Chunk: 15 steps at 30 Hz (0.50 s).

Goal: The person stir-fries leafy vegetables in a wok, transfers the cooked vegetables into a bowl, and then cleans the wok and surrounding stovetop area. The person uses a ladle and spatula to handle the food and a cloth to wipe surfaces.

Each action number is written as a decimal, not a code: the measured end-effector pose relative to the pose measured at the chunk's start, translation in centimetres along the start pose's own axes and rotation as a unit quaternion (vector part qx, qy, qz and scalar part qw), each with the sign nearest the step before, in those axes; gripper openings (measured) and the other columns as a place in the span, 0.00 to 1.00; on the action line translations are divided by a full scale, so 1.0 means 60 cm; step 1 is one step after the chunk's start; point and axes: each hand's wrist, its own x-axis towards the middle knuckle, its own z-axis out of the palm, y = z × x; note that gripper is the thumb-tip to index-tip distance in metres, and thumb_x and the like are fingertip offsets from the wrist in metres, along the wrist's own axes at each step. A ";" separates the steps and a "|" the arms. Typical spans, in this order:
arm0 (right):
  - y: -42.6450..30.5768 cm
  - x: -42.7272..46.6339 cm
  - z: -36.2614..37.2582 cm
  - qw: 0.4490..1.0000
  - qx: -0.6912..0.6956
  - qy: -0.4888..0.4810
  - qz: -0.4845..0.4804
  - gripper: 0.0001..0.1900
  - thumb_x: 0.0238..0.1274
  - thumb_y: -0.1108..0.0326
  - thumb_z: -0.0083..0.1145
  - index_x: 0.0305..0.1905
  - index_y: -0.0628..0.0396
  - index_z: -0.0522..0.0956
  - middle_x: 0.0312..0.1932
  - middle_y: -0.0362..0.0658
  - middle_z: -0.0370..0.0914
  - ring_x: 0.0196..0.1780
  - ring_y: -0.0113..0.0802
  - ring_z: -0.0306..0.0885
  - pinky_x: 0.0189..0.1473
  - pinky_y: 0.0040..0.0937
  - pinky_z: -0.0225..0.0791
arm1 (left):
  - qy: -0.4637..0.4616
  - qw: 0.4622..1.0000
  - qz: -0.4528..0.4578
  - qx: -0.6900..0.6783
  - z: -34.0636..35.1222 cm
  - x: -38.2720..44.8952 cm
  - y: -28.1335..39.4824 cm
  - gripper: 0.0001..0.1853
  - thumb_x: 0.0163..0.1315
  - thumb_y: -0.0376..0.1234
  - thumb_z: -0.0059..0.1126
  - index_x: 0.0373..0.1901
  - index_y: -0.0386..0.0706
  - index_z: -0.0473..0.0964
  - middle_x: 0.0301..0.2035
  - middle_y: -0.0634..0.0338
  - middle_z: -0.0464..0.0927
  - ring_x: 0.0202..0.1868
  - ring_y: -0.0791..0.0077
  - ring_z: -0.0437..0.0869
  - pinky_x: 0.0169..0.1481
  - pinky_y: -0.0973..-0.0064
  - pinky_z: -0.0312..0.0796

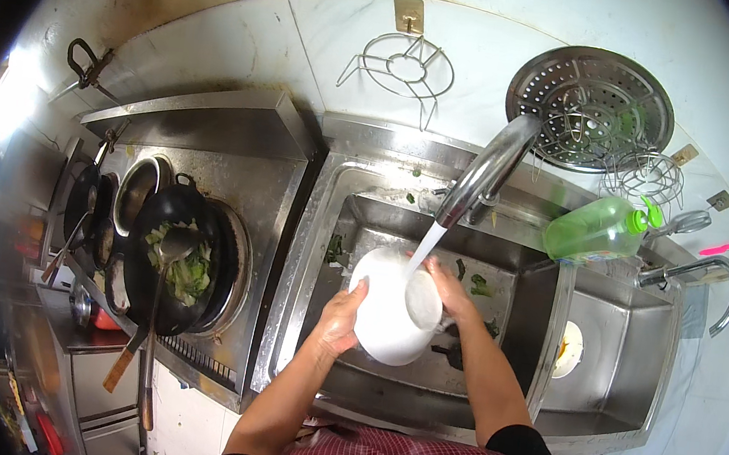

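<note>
A white bowl (388,311), tilted with its footed underside towards the camera, is held between both hands over the stainless steel sink (400,390). My left hand (339,319) grips its left side, thumb on the outer wall. At its upper right edge is my right hand (445,285), partly hidden behind the bowl. Water runs from the chrome faucet (488,174) onto the bowl. Scraps of green leaves (482,285) lie on the sink floor around it.
Left of the sink, a black wok (150,301) holds cooked greens and a metal ladle (177,245). A green plastic bottle (593,232) lies at the sink's back edge. The right basin (634,346) contains a soiled white dish (570,351). A perforated steel steamer plate (594,72) hangs behind.
</note>
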 end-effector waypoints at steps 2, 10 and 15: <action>0.053 -0.030 0.003 0.994 0.067 0.080 -0.013 0.38 0.73 0.38 0.30 0.72 0.59 0.57 0.67 0.49 0.66 0.66 0.39 0.68 0.67 0.38 0.62 | 0.022 0.995 0.065 -0.066 0.000 0.006 -0.019 0.22 0.72 0.43 0.49 0.57 0.35 0.70 0.48 0.54 0.80 0.50 0.65 0.82 0.55 0.63 0.75; 0.144 -0.068 0.099 0.935 -0.228 0.241 -0.129 0.35 0.70 0.56 0.51 0.72 0.63 0.53 0.70 0.62 0.55 0.72 0.51 0.55 0.72 0.44 0.48 | 0.015 0.795 0.151 0.587 -0.013 0.032 -0.133 0.21 0.68 0.37 0.52 0.57 0.33 0.68 0.45 0.41 0.80 0.44 0.51 0.83 0.47 0.59 0.74; 0.092 -0.115 0.051 0.965 0.036 0.255 -0.047 0.29 0.63 0.69 0.56 0.65 0.69 0.62 0.56 0.53 0.74 0.56 0.40 0.76 0.56 0.35 0.71 | -0.130 0.682 0.160 0.702 -0.019 -0.022 -0.140 0.26 0.63 0.39 0.55 0.63 0.44 0.68 0.51 0.41 0.78 0.52 0.44 0.79 0.55 0.52 0.71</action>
